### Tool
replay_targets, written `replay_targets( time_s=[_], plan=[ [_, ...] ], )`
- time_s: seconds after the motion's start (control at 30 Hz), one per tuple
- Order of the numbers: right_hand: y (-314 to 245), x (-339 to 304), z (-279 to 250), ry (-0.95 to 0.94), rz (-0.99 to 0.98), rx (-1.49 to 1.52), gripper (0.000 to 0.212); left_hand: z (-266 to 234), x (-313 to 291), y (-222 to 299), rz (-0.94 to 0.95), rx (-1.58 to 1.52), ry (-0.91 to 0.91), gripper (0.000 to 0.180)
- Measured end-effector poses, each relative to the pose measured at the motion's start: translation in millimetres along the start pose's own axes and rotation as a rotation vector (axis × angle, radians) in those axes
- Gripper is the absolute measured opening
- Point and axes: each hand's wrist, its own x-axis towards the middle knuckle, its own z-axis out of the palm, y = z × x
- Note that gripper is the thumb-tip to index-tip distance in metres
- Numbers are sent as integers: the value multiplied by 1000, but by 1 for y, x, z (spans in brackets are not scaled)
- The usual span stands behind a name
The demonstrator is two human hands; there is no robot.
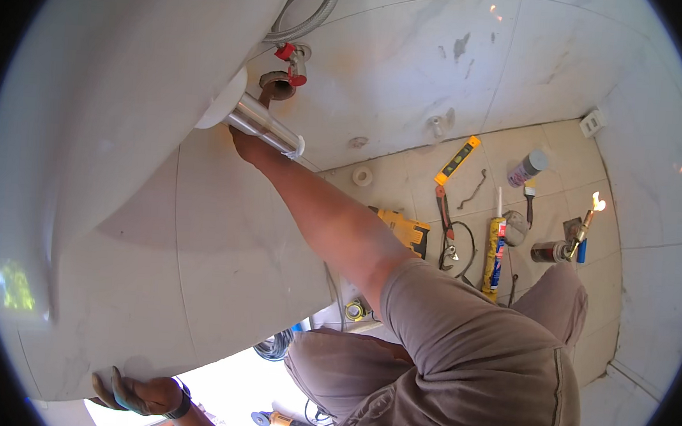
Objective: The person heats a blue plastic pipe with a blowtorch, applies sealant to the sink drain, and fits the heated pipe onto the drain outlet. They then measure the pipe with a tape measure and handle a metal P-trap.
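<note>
Chrome drain tailpiece hangs from the underside of the white basin, angled down toward the open wall pipe just below the red-handled valve

Your right hand is at the tube from beneath; the grip is mostly behind the metal, so you cannot tell whether the fingers wrap it or only press on it. Your left hand has fingers curled under the basin's lower edge, clamped on the rim

To do this well, I'd judge: keep the left hand bearing the basin's weight so the tube isn't levered, and hold the tube straight on its axis; white sealant or tape shows at its free end

Floor beyond your knee: yellow level, caulk tube, spray can, and a lit torch — keep legs and the braided hose away from that flame

Hidden: joint between tube and basin, right fingertips, wall pipe interior. Small fittings by the knee are too blurred to name
</note>
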Motion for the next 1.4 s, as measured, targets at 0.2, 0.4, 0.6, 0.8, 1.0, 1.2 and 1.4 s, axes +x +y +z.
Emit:
replay_targets(
  time_s=[0.2,0.4,0.6,0.8,1.0,1.2,1.4],
  plan=[
    [40,-139,-54,-564,-184,-276,59,25,-10,-4,-177,-184,199,19],
    [126,-350,-307,-573,546,-377,54,12,20,24,-270,-111,139,24],
    [78,-398,-670,521,537,-1362,26,-40,79,87,-404,-238,257,28],
    [155,-438,-820,638,1060,-1029,33,-45,119,213,-334,-1255,5,30],
    [289,-520,-772,536,1388,-826,75,-104,150,286,-91,-1438,-660,27],
    [353,-555,-734,743,1266,-894,71,-122,177,378,-74,-1720,-1047,23],
    [343,-556,-749,990,1110,-864,59,-160,184,589,204,-2212,-1308,81]
  ],
)
